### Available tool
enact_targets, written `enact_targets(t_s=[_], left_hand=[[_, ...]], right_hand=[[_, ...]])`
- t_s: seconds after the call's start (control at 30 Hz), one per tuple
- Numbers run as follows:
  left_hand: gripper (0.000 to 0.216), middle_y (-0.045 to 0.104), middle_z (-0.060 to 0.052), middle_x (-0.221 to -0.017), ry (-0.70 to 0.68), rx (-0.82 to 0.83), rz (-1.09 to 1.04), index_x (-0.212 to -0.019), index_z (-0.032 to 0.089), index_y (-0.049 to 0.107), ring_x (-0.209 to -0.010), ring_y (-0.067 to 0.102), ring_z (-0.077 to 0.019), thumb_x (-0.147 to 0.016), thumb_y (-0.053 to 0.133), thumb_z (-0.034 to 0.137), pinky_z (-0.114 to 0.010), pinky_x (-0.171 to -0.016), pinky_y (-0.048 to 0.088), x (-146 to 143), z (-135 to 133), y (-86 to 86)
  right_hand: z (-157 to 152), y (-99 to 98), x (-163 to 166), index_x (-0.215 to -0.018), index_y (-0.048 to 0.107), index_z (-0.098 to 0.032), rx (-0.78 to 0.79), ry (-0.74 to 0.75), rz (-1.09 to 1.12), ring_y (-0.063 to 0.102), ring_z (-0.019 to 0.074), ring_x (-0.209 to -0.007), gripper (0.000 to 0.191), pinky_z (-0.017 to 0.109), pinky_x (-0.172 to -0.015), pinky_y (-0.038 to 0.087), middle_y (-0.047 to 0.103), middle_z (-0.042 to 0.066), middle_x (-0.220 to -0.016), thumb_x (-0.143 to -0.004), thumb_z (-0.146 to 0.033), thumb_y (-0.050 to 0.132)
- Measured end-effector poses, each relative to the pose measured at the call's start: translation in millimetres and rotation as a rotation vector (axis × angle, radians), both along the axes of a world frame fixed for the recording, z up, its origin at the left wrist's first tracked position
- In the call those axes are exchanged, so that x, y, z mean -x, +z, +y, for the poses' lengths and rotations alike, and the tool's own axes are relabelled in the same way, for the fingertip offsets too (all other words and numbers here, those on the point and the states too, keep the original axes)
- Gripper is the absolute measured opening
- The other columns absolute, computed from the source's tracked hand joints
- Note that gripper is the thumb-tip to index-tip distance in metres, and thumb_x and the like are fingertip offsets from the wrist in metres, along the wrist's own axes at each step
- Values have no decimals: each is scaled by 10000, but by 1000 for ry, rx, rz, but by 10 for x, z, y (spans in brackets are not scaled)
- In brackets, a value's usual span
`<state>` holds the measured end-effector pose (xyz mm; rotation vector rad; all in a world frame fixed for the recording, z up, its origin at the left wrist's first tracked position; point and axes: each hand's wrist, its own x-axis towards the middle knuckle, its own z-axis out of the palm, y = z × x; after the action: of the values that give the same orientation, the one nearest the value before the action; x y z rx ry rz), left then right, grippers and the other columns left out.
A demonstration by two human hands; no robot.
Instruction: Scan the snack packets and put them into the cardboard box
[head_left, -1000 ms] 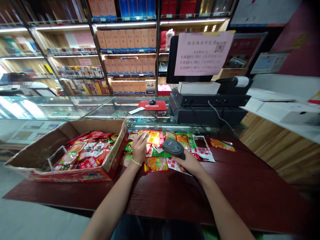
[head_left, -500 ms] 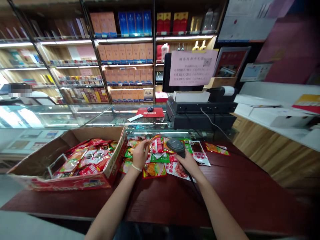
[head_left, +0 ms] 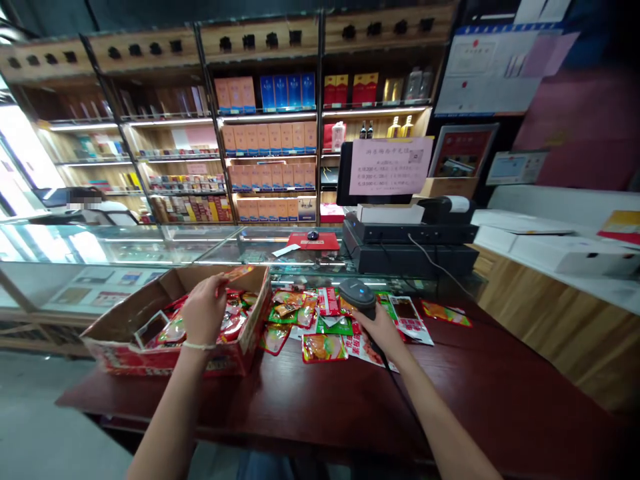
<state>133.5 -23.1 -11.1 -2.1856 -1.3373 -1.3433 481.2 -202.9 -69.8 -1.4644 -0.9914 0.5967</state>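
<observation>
My left hand (head_left: pixel 204 310) is over the cardboard box (head_left: pixel 165 363), its fingers closed on the edge of a small orange-red snack packet (head_left: pixel 240 272). Red, green and white snack packets (head_left: pixel 233 327) fill the box below it. In my right hand (head_left: pixel 383 328) is a black barcode scanner (head_left: pixel 357 293), gripped by its handle, with a small blue light on its head. The scanner is above a spread of loose snack packets (head_left: pixel 325 347) on the dark red table, right of the box. Its cable (head_left: pixel 400 387) runs down past my wrist.
One flat packet (head_left: pixel 447 313) lies apart at the right. Behind the table are a glass counter (head_left: pixel 220 243), a cash register (head_left: pixel 410 257) and a screen with a pink sign (head_left: pixel 387 167). A person (head_left: pixel 100 207) is at the far left, before shelves of boxes.
My left hand has moved left from the loose packets to above the box, a packet now visible in its fingers. My right hand stays over the pile with the scanner. The view has tilted up.
</observation>
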Motion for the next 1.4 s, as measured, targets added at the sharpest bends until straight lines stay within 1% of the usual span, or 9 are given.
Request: enact_targets(t_s=[0.13, 0.27, 0.5, 0.67, 0.8, 0.97, 1.1, 1.2, 1.4], left_hand=[[333, 713, -113, -1136, -105, 164, 181, -1088, 190, 667, -1090, 647, -279, -805, 493, 212, -428, -974, 496, 316, 274, -267], [344, 691, -116, -1187, -194, 194, 180, -1143, 189, 651, -1164, 617, -275, -865, 465, 266, -452, -1020, 485, 166, 248, -339], [309, 619, -109, -1312, -452, 120, 130, -1181, 216, 649, -1244, 564, -258, -941, 480, 313, -445, -1078, 457, -717, -269, -168], [329, 638, -110, -1255, -597, 199, 124, -1234, 218, 622, -1192, 590, -250, -932, 529, 308, -425, -1038, 479, -1481, -340, -477], [309, 681, -136, -1099, -549, 354, 124, -1145, 160, 641, -1060, 648, -251, -912, 572, 352, -387, -943, 510, -2010, -127, -856], [437, 696, -202, -963, -316, 529, 280, -1024, 93, 641, -963, 679, -287, -922, 524, 502, -354, -825, 512, -2421, 23, -1168], [523, 679, -243, -1015, -199, 584, 413, -1018, 68, 627, -1003, 666, -318, -908, 510, 566, -356, -817, 489, -2524, -5, -1254], [506, 684, -221, -1015, -243, 634, 411, -1018, 90, 621, -981, 663, -312, -867, 572, 571, -350, -800, 474, -2506, 20, -1286], [259, 678, -69, -845, -402, 673, -37, -879, 159, 597, -790, 638, -207, -819, 656, 404, -278, -695, 436, -2365, 91, -1292]], right_hand=[[33, 4, 77, -895, 526, -232, -6, -7, -36, 496, 129, -326, 327, 223, -333, 379, 536, -84, -468, -752, -464, 706], [22, 41, 110, -873, 517, -232, -6, 2, -14, 503, 127, -331, 347, 226, -345, 386, 557, -78, -490, -738, -477, 723], [-13, -6, -43, -907, 525, -236, -14, -37, 32, 464, 119, -311, 375, 217, -317, 354, 518, -93, -461, -713, -475, 739], [-16, -82, -248, -855, 479, -241, -12, -60, 25, 482, 128, -324, 346, 231, -334, 384, 533, -80, -465, -741, -473, 709], [3, -125, -415, -857, 473, -243, -23, -77, 54, 480, 127, -329, 359, 234, -339, 389, 521, -90, -467, -729, -472, 717], [12, -213, -549, -875, 472, -239, -11, -115, 169, 478, 111, -332, 384, 214, -324, 379, 536, -92, -505, -722, -484, 723], [-22, -245, -560, -796, 476, -226, -39, -120, 192, 451, 95, -311, 373, 211, -331, 377, 526, -79, -468, -730, -506, 714], [-43, -248, -552, -751, 486, -223, -46, -136, 176, 443, 93, -303, 370, 216, -335, 376, 523, -68, -445, -733, -515, 713], [-55, -303, -539, -800, 509, -229, -68, -177, 185, 455, 104, -315, 421, 227, -335, 383, 535, -71, -473, -683, -556, 747]])
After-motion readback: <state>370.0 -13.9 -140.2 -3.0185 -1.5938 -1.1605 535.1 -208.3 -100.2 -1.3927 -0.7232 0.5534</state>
